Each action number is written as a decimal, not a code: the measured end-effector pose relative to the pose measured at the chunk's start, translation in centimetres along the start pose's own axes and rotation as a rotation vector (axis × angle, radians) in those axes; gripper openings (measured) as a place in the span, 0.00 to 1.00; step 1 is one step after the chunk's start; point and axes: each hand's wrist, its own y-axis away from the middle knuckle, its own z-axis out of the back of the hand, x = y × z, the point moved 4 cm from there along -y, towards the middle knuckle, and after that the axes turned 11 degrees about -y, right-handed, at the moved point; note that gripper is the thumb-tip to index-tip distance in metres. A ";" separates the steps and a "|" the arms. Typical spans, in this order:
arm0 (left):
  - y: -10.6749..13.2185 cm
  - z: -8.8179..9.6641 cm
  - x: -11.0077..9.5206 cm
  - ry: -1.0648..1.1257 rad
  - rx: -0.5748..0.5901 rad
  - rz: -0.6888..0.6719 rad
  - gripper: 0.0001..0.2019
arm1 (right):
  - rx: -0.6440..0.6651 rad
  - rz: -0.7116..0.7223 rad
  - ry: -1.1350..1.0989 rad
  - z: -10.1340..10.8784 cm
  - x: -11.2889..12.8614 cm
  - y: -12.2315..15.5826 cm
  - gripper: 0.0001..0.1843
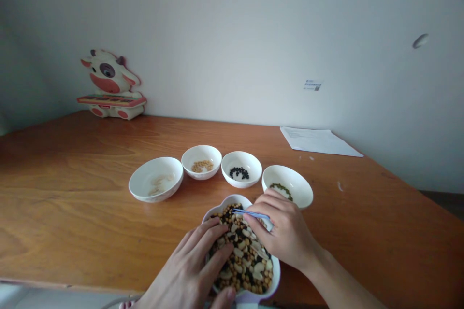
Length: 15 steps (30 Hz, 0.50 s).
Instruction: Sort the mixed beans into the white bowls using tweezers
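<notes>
Right now our blue tweezers [252,213] lie nearly level in the lower middle of the frame, tips pointing left and slightly up, over the rim of a scalloped white bowl [277,275]. Our right hand [286,234] pinches them, its grip pressed together. Our left hand [186,270] is spread, fingers on the mixed beans [246,256]. A bowl of green beans [299,178] sits just beyond our right knuckles.
</notes>
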 end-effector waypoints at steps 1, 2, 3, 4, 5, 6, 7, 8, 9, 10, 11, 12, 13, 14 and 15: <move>0.0 0.1 0.1 0.001 0.004 -0.001 0.23 | -0.002 0.001 -0.005 0.0 0.0 0.0 0.10; 0.0 0.1 0.1 0.003 0.004 -0.002 0.23 | -0.004 0.004 -0.009 0.0 0.0 0.0 0.10; 0.0 0.1 0.2 0.006 0.004 -0.002 0.23 | -0.006 0.007 -0.011 0.0 0.0 0.0 0.10; 0.0 0.1 0.2 0.011 0.005 -0.003 0.24 | -0.007 0.010 -0.014 0.0 0.0 0.0 0.10; 0.0 0.1 0.2 0.014 0.007 -0.004 0.24 | -0.009 0.012 -0.016 0.0 0.0 0.0 0.11; 0.0 0.0 0.2 0.017 0.011 -0.006 0.24 | -0.012 0.014 -0.018 0.0 0.0 0.0 0.11; 0.0 0.0 0.2 0.017 0.015 -0.008 0.23 | -0.014 0.017 -0.021 0.0 0.0 0.0 0.10; 0.0 0.0 0.2 0.017 0.018 -0.009 0.23 | -0.018 0.019 -0.025 0.0 0.0 0.1 0.10; -0.1 0.0 0.2 0.017 0.018 -0.009 0.23 | -0.022 0.022 -0.027 0.0 0.0 0.1 0.10; -0.1 0.0 0.2 0.017 0.016 -0.008 0.23 | -0.026 0.027 -0.029 0.0 0.0 0.1 0.10; -0.1 0.0 0.2 0.020 0.014 -0.005 0.23 | -0.032 0.033 -0.030 0.0 0.0 0.1 0.09; -0.1 0.0 0.2 0.024 0.012 -0.004 0.23 | -0.040 0.041 -0.032 0.0 0.1 0.1 0.09; -0.1 0.0 0.2 0.026 0.012 -0.003 0.23 | -0.051 0.050 -0.035 0.0 0.2 0.1 0.09; -0.2 0.0 0.2 0.025 0.014 -0.004 0.23 | -0.063 0.061 -0.041 0.1 0.3 0.1 0.09; -0.2 0.1 0.2 0.019 0.018 -0.006 0.23 | -0.077 0.073 -0.048 0.1 0.3 0.1 0.08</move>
